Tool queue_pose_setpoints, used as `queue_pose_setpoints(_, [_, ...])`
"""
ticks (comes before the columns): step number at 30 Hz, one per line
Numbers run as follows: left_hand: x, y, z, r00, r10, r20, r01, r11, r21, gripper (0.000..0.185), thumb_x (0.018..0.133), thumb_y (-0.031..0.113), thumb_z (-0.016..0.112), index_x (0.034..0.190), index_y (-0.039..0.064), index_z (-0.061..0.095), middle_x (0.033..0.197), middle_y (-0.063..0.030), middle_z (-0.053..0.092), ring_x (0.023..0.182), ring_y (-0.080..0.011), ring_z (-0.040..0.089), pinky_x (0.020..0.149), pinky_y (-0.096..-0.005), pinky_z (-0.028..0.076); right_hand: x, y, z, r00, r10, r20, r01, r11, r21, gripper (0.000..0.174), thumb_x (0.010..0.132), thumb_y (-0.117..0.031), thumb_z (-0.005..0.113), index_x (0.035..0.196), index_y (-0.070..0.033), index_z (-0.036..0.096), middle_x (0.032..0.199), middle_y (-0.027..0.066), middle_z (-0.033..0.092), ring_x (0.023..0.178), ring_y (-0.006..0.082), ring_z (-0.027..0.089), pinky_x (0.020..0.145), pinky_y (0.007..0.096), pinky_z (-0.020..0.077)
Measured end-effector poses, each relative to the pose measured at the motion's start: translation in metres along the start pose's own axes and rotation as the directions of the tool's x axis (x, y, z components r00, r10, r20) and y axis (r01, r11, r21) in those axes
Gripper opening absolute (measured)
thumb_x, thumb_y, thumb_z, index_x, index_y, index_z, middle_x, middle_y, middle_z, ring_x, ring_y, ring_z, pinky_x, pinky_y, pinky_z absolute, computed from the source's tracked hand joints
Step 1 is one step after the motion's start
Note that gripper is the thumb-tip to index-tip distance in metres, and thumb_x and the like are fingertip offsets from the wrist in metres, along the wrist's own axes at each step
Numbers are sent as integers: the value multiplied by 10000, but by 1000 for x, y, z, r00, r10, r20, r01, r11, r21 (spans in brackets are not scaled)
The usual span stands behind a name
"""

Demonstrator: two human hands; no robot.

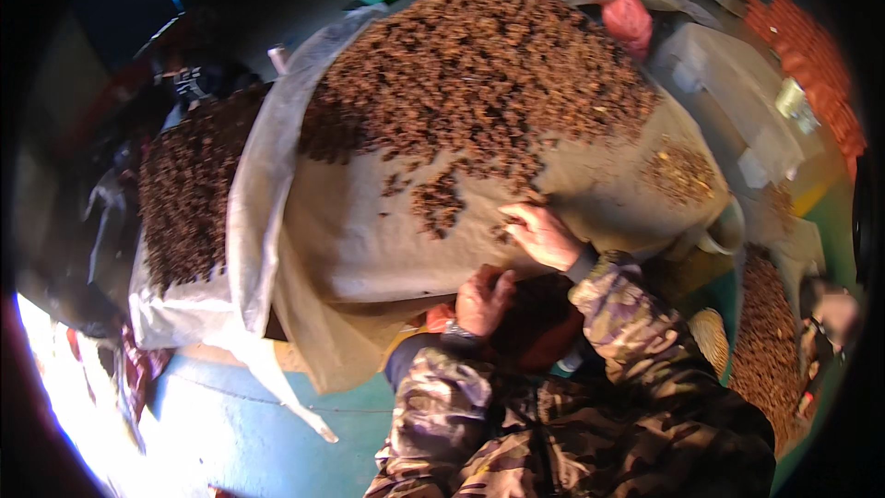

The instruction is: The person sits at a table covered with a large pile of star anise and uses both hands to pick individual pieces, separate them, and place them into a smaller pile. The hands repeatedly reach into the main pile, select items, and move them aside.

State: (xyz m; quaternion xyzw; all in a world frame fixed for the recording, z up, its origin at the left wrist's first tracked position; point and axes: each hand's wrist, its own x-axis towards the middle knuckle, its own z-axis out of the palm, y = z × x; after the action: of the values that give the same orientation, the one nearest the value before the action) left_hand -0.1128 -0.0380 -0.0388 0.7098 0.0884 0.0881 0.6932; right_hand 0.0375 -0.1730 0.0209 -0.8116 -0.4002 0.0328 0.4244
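A large heap of small brown star-shaped pieces, seemingly star anise, covers the far part of a sheeted table. My right hand reaches over the near part of the sheet, its fingers at a few loose pieces beside the heap's lower edge; whether it pinches any cannot be told. Closer to me, my left hand is at the table's near edge, fingers curled, above a dark container with a reddish rim at my lap. What the left fingers hold, if anything, is hidden. A small clump lies left of my right hand.
Yellowish debris lies on the sheet's right part. A second brown heap stands at the left, with a dim person behind it. Another long heap is at the right, beside a person. A pink bag and stacked red sacks are farther back.
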Motion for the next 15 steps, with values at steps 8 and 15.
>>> queue_pose_setpoints(8, [20, 8, -1, 977, 68, -200, -157, 868, -471, 321, 1036, 123, 638, 1316, -26, 587, 1159, -86, 699, 994, -151, 683, 860, -294, 566, -8, -35, 19, 999, 0, -42, 9, 977, 213, 279, 903, -25, 631, 1178, -9, 676, 997, 138, 714, 867, 230, 703, 761, 339, 556])
queue_pose_setpoints(15, [26, -5, -6, 980, 84, -179, -156, 886, -437, 265, 1042, 131, 630, 1251, -31, 655, 1089, -81, 730, 946, -154, 690, 859, -305, 567, -18, -38, 23, 999, 27, 31, -36, 938, 344, 250, 928, -46, 635, 1165, 31, 657, 1036, 141, 729, 932, 228, 713, 814, 348, 573])
